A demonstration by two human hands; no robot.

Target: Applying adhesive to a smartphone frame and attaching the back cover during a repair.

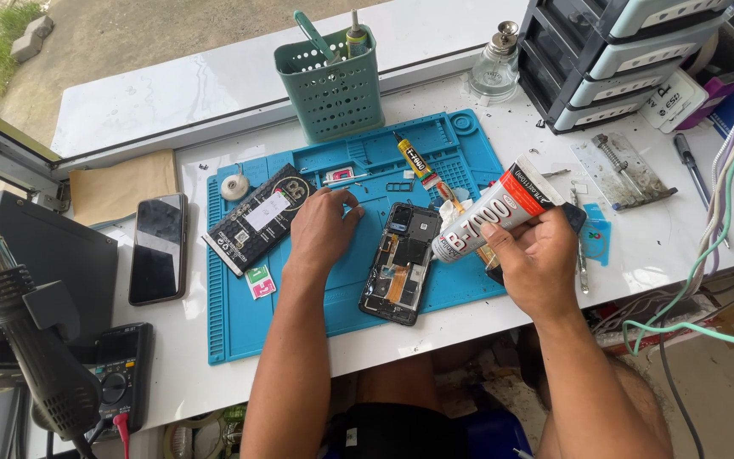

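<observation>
Two hands of mine are over the blue work mat (299,306) on the white bench (664,246). My right hand (537,263) has its fingers closed around a large white glue tube (494,212), held tilted with its nozzle end pointing down-left toward the opened phone (401,263). That phone lies back-off on the mat, its insides showing, just between my two hands. My left hand (320,229) rests on the mat with fingers curled downward; I cannot tell whether they pinch anything.

Just left of my left hand lies a black flat package (256,217), and below it a small green-and-red packet (259,282). A smaller yellow glue tube (418,161) lies on the mat above the phone, close to the big tube's path. A white tape roll (234,187) sits at the mat's upper left corner.

Off the mat, a second phone (158,248) lies screen up at the left, near a multimeter (121,374) and a hot-air gun (27,331). A teal perforated basket (331,81) stands behind the mat, a glass bottle (494,64) beside a grey drawer unit (622,59), and a metal plate (622,170) to the right.
</observation>
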